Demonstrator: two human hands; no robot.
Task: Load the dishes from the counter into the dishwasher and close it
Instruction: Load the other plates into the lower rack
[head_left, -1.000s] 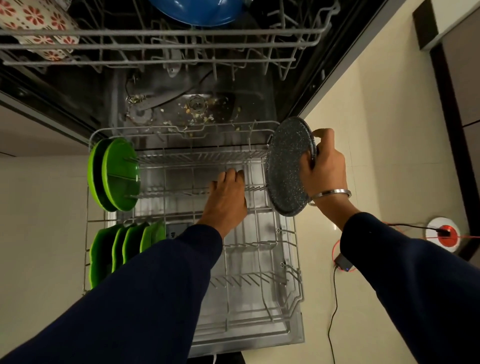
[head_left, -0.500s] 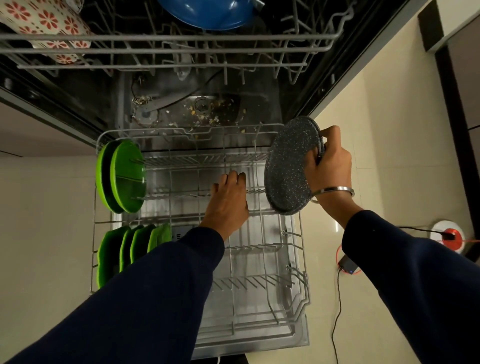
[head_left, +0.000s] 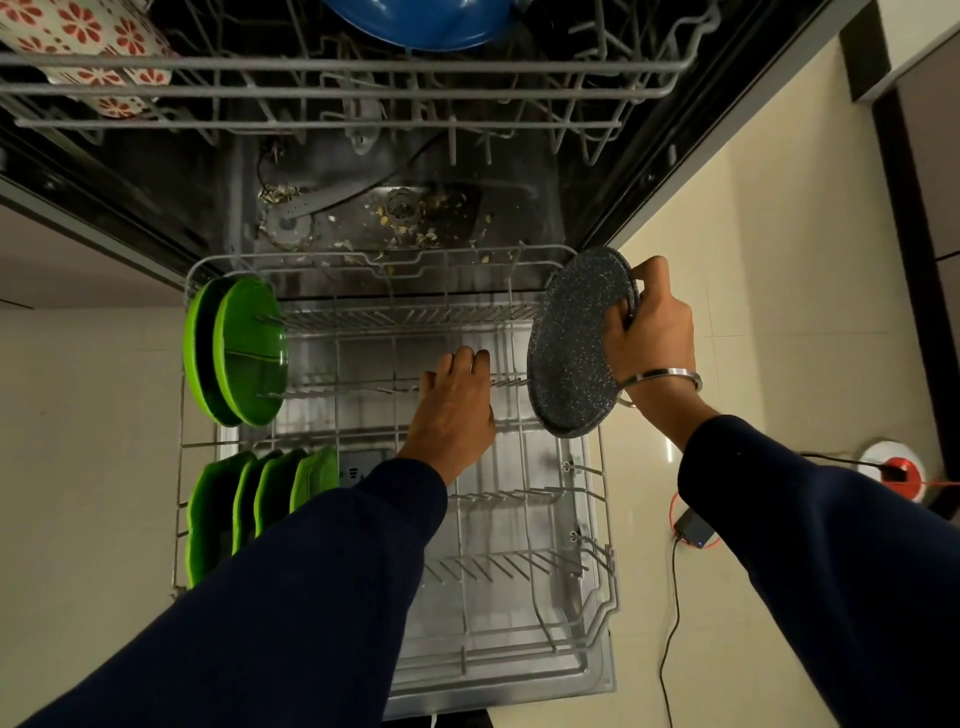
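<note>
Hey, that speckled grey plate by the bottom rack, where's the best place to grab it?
By its far rim, from the right, likely. The speckled grey plate stands on edge at the lower rack's right side, so only the rim takes a pinch. The right hand already grips it there.

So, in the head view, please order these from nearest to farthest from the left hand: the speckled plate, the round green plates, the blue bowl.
From the left hand:
1. Speckled plate, just to its right, held by the right hand.
2. Round green plates, at the left side of the lower rack.
3. Blue bowl, in the upper rack, top of view.
</note>
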